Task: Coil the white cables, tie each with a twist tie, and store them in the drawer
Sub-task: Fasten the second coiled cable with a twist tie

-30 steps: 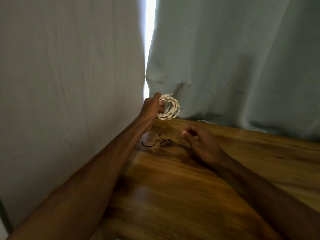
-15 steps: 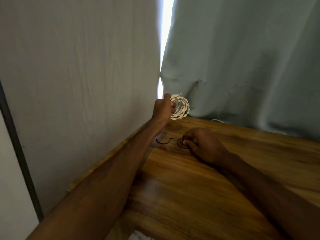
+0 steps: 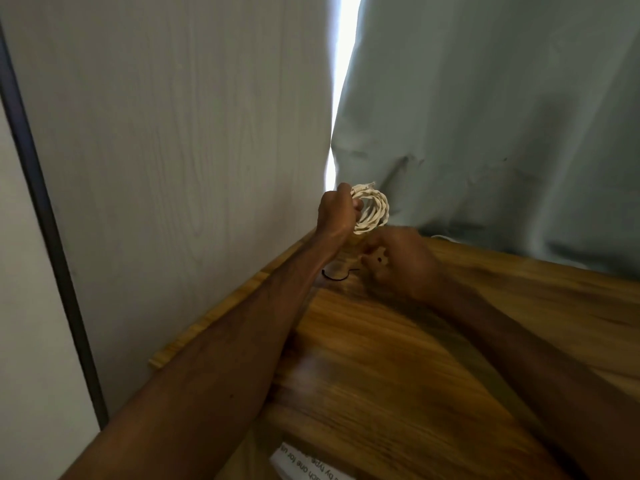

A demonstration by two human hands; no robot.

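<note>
While the left hand (image 3: 335,213) grips the coiled white cable (image 3: 374,210), the right hand (image 3: 398,263), at five o'clock, curls, hold unclear; bind every loop snugly.

Coiled white cable (image 3: 372,211) gripped in left hand (image 3: 336,213), right hand (image 3: 398,261) curled below, wooden table (image 3: 381,341)

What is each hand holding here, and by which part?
Left hand grips the coiled white cable by the coil's left edge. Right hand is curled and blurred; its contents cannot be told.
</note>
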